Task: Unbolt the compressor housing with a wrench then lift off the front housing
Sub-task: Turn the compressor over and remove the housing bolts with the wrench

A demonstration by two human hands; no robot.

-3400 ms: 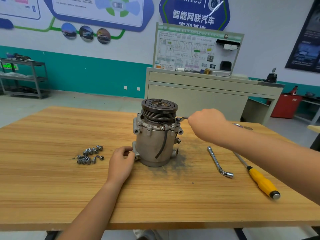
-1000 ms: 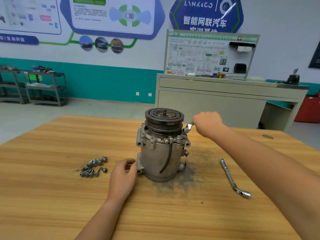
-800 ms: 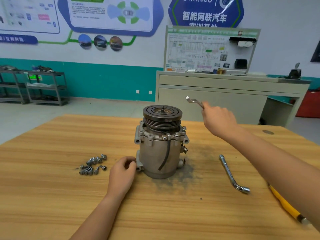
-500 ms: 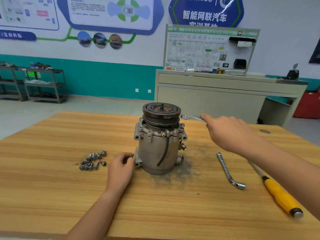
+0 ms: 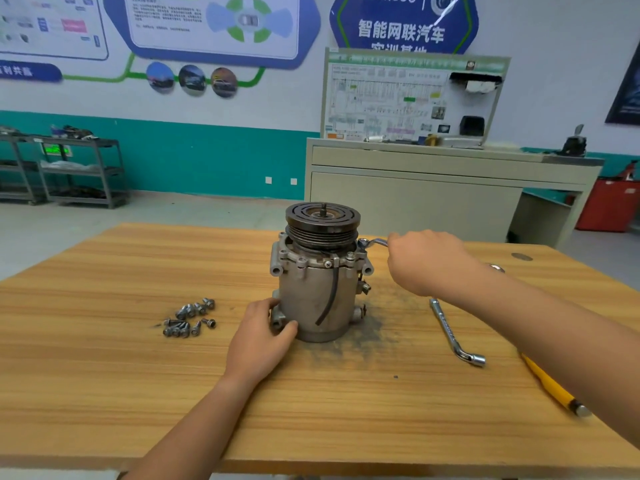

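Left hand [image 5: 263, 336]: down at the foot of the compressor [image 5: 315, 296], thumb and fingers gripping a lug there to brace it.
Right hand [image 5: 426, 263]: closed in a fist round the wrench [image 5: 374, 241] handle, knuckles up.
Wrench: its ring end sits at a bolt on the right of the front housing [image 5: 311, 261], just below the pulley [image 5: 322, 221]. I cannot tell from here whether it is fully seated.
Compressor: standing on end mid-table [image 5: 104, 375], pulley up, on a dark smear of grime [image 5: 379, 329]; front housing not yet lifted.
Loose bolts [image 5: 189, 317]: a small heap left of the left hand.
Spare tools: an L-shaped socket bar [image 5: 454, 332] and a yellow screwdriver [image 5: 550, 388], to the right by the right forearm.
Risk, slip: if the ring is only half on, a hard pull would likely jump it off and round the head, sending the knuckles into the pulley.
Risk, topple: it is tall and held only low down, so torque at the top could twist or tip it out of the left hand's grip.
Risk, bolts: a lurch could scatter the heap off the table.
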